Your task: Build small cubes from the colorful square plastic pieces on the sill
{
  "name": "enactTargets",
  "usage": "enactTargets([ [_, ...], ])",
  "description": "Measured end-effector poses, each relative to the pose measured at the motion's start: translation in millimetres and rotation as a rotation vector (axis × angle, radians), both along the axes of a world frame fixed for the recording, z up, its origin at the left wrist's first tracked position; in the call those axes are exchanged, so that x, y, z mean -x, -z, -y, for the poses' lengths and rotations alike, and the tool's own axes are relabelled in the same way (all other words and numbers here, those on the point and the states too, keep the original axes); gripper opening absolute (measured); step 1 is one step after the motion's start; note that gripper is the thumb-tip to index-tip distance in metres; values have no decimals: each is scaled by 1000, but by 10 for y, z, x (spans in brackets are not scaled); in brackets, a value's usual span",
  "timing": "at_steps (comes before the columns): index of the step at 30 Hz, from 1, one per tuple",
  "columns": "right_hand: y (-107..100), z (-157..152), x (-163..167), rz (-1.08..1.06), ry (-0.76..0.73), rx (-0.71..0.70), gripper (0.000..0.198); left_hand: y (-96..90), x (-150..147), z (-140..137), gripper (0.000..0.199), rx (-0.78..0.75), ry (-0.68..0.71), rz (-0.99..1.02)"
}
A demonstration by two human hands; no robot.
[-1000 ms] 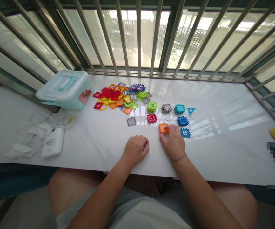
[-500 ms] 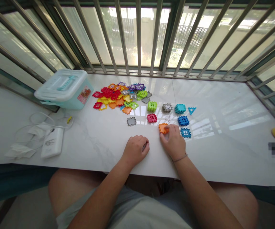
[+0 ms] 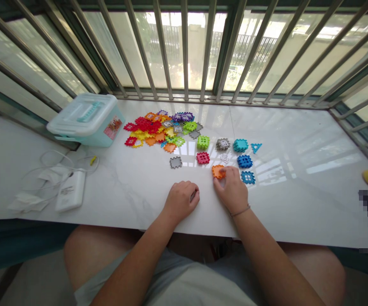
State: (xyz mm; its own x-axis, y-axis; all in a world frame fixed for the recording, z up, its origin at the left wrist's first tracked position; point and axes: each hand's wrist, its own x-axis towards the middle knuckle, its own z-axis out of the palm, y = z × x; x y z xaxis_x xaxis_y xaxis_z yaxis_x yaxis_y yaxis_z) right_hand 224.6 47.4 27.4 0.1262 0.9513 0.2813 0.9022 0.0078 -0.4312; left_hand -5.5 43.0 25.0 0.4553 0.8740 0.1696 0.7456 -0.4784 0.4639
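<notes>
My right hand [image 3: 233, 191] has its thumb and fingers closed around the near right edge of an orange square plastic building tile [image 3: 217, 171] on the white table. Loosely curled, my left hand [image 3: 183, 199] rests on the table to the left, with no piece visible in it. Close by are a grey tile [image 3: 175, 162], a red tile stack [image 3: 202, 158], a white window piece [image 3: 225, 158] and a blue window tile [image 3: 248, 177]. Behind them stand a green stack [image 3: 203, 143], a grey stack [image 3: 223, 144], a teal stack [image 3: 240, 145] and a blue stack [image 3: 244, 161].
A mixed heap of coloured tiles [image 3: 148, 125] lies at the back left. Beside it is a lidded light-blue box [image 3: 99, 127]. A white power bank [image 3: 70, 191] with cables sits at the left. A teal triangle [image 3: 256, 148] lies at the right. Metal bars [image 3: 185, 55] line the window.
</notes>
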Motion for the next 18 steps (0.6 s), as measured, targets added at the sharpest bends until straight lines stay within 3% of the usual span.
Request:
enactTargets([
  [18,22,-2,-9,-7,0,-5,30,2,0,-3,5,-9,3,8],
])
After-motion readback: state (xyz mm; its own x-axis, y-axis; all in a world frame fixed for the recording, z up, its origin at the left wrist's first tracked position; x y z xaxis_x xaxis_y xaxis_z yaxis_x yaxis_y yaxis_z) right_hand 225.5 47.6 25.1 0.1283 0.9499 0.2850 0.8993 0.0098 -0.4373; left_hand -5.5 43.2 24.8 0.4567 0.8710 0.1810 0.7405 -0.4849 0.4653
